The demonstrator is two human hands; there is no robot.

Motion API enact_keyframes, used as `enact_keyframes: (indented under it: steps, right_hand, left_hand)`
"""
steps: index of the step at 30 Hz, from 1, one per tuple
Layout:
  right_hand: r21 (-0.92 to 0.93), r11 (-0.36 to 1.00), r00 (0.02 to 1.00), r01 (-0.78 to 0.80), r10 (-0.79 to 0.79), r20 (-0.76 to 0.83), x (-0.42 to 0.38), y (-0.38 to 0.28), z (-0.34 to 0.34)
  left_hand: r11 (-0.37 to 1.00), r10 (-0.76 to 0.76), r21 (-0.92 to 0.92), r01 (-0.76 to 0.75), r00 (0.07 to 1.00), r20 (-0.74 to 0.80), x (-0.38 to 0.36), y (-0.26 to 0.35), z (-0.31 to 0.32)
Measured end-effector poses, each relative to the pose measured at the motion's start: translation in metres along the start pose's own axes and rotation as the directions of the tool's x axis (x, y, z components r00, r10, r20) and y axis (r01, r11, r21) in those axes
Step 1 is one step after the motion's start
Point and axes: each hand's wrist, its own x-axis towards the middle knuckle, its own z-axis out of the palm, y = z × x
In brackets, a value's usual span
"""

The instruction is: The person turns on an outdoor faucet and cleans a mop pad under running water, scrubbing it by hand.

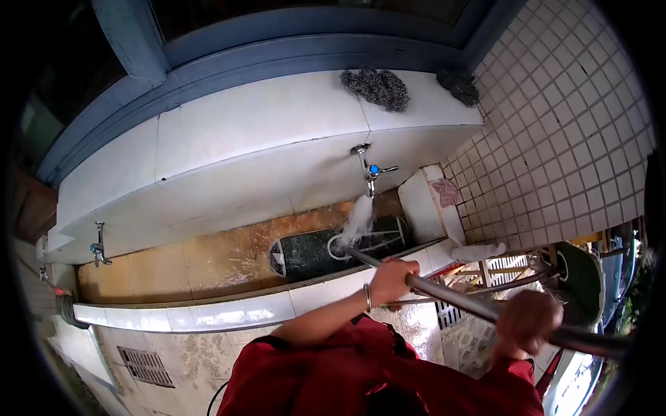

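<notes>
Trough (243,312) was soaked, so the metal pole (454,298) could've slipped despite left hand (393,279) and right hand (528,321) fingers wrapped round it.

Fisheye frame: black vignette at corners, straight edges bowed. Mid-level, daylight-looking exposure. White ledge (263,114) evenly lit, soft shading below it. Window frame (305,62) dim, dark panes. Hard glare on the wet trough rim (229,314), blown-out patch bottom right. Sheen along the pole (451,295). Right hand (531,320) shadowed, slightly soft. Water stream (357,222) blurred white. Wall tile grid (555,118) reads clear.
</notes>
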Motion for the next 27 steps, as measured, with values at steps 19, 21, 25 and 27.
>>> enact_keyframes:
  steps: [19,21,25,27]
  right_hand:
    - [0.004,0.998,0.971,-0.055,0.055,-0.232,-0.045,0.076,0.002]
    - [0.021,0.998,0.963,-0.053,0.057,-0.264,-0.046,0.075,0.001]
    - [0.006,0.999,0.957,-0.042,0.042,-0.285,-0.046,0.076,0.004]
    - [-0.087,0.995,0.965,-0.051,0.027,-0.261,-0.046,0.079,0.004]
  left_hand:
    - [-0.176,-0.793,-0.972,-0.153,0.607,0.048,0.054,-0.209,-0.009]
    - [-0.120,-0.821,-0.992,-0.028,0.565,0.083,0.054,-0.216,-0.009]
    - [0.096,-0.839,-0.977,0.192,0.543,0.025,0.027,-0.230,-0.006]
    - [0.089,-0.857,-0.970,0.225,0.514,0.041,0.013,-0.215,-0.013]
